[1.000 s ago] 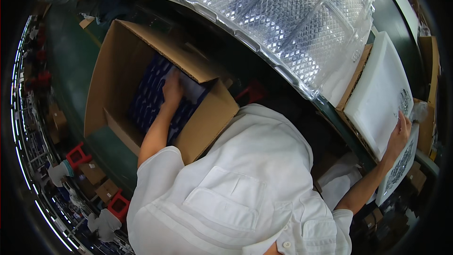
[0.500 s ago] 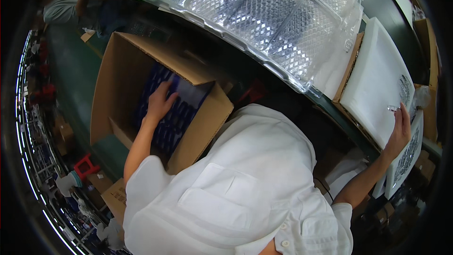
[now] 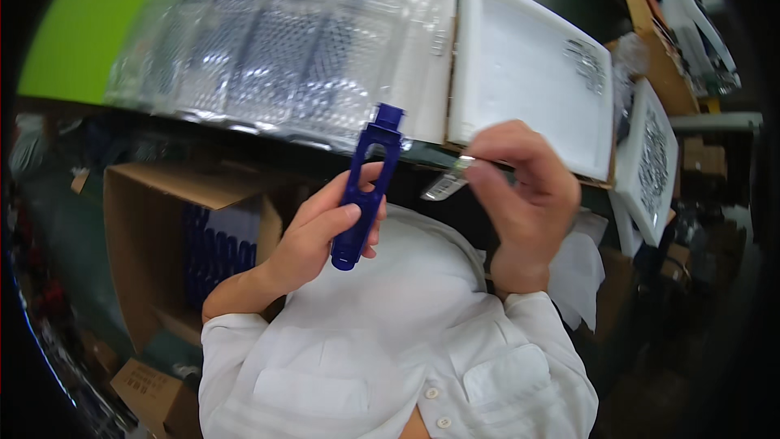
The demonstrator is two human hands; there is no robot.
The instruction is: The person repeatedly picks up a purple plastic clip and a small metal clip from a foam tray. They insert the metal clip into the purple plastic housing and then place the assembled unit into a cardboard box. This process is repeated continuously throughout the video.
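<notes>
My left hand (image 3: 321,223) is closed round a long dark blue plastic part (image 3: 355,232) with oval openings, held tilted in front of my chest. To its right, my right hand (image 3: 526,195) pinches a small flat shiny metal piece (image 3: 447,185) between thumb and fingertips. The two pieces are apart. Several similar blue parts (image 3: 207,256) lie in an open cardboard box (image 3: 134,236) at my left. Beyond my right hand, a white tray (image 3: 520,73) holds a small cluster of metal pieces (image 3: 585,67) at its far right.
Clear plastic blister trays (image 3: 268,49) lie on the bench beside a bright green surface (image 3: 81,32). A second white tray (image 3: 642,191) with many metal pieces leans at the right. Another cardboard box (image 3: 150,394) sits at the lower left.
My left hand has come out of the cardboard box with a blue part. My right hand has moved from the white tray toward my chest, carrying a metal piece. The view has turned rightward.
</notes>
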